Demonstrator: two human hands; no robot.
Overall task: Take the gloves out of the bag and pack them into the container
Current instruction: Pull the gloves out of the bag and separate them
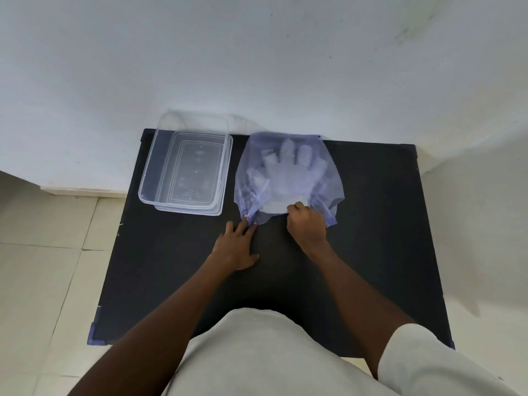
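Observation:
A sheer purple mesh bag [328,178] lies flat at the back of the black table [371,238], its gathered mouth facing me. Pale translucent gloves [285,170] show through the mesh, fingers pointing away. My left hand [237,247] rests on the table and its fingertips pin the bag's left mouth corner. My right hand [307,224] is at the mouth's middle, fingers pinched on the glove cuff that sticks out there. A clear plastic container [154,178] stands open to the left of the bag, with nothing visible inside.
A white wall rises right behind the table's far edge. Pale floor tiles [43,267] lie to the left. The container sits on what looks like its clear lid [188,211]. My light shirt fills the bottom of the view.

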